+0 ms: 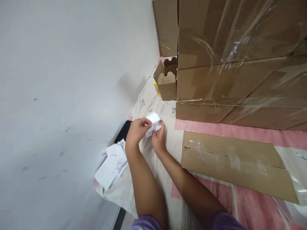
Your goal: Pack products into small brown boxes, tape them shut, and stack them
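1. paper (154, 118): white, folded, held up in front of the person between both hands, above the cloth (170, 140). its upper part is bright and flat; the lower part is in softer shade and bent down toward the right hand.

2. left hand (137, 131): at the paper's left edge, thumb and fingertips together, clamped on it. the back of the hand faces up and hides part of the grip.

3. right hand (158, 138): at the lower right of the paper, clamped on it, thumb on the near side, a finger up along the right edge. the other fingers are mostly hidden, so i cannot tell how they lie.

4. black thing (122, 131): flat, just left of the left hand, partly covered by it; too little shows to tell what it is.

5. pile (106, 172): loose white papers, overlapping at angles, near the cloth's left edge, beside the left forearm.

6. small box (167, 91): open, flaps up, beyond the hands, with a yellow pack (157, 89) partly hidden at its left side.

7. big boxes (216, 80): brown, taped, stacked to the right of the small box.

8. cardboard (235, 163): long, flat, lying on the cloth to the right of the right forearm, taped in places.

9. wall (59, 80): pale, spotted, along the left.
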`<state>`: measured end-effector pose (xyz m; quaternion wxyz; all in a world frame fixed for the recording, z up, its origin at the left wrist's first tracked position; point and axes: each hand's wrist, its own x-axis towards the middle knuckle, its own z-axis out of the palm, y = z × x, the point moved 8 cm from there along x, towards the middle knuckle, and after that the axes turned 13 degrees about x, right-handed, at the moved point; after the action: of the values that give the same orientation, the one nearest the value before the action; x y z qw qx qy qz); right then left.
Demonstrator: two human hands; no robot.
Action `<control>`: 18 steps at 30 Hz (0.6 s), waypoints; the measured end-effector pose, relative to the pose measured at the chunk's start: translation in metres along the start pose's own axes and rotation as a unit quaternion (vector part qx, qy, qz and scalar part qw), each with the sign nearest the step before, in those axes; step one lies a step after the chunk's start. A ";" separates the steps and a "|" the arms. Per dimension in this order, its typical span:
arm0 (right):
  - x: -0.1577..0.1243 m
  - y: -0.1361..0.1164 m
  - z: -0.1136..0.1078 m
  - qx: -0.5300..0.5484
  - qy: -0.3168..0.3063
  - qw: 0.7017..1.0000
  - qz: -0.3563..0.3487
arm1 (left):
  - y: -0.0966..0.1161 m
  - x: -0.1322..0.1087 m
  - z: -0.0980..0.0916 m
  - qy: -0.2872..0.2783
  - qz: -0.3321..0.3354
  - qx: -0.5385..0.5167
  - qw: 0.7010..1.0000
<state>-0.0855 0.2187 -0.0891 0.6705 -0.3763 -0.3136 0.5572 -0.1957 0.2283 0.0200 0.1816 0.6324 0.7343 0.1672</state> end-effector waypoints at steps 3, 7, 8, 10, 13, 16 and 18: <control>-0.002 -0.010 0.000 -0.049 -0.008 0.998 -0.030 | -0.005 -0.002 -0.007 0.028 -0.011 -0.047 0.998; -0.007 -0.017 0.000 -0.139 -0.019 0.985 -0.095 | -0.011 -0.002 -0.005 0.029 -0.023 -0.055 0.998; -0.008 -0.018 0.001 -0.155 -0.021 0.981 -0.113 | -0.011 -0.002 -0.004 0.025 -0.022 -0.049 0.998; -0.010 -0.021 0.002 -0.174 -0.025 0.974 -0.141 | -0.009 -0.001 -0.003 0.025 -0.019 -0.030 0.999; -0.012 -0.026 0.003 -0.194 -0.026 0.967 -0.164 | -0.003 -0.001 -0.007 0.048 -0.014 0.000 0.999; -0.011 -0.027 0.002 -0.210 -0.025 0.963 -0.165 | 0.004 0.000 -0.010 0.071 -0.005 0.011 0.997; -0.011 -0.025 0.004 -0.214 -0.037 0.962 -0.167 | 0.009 0.000 -0.013 0.091 0.011 -0.008 0.996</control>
<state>-0.0779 0.2062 -0.0655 0.6456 -0.4322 -0.5090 0.3706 -0.1943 0.2290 0.0358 0.1176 0.6213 0.7393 0.2317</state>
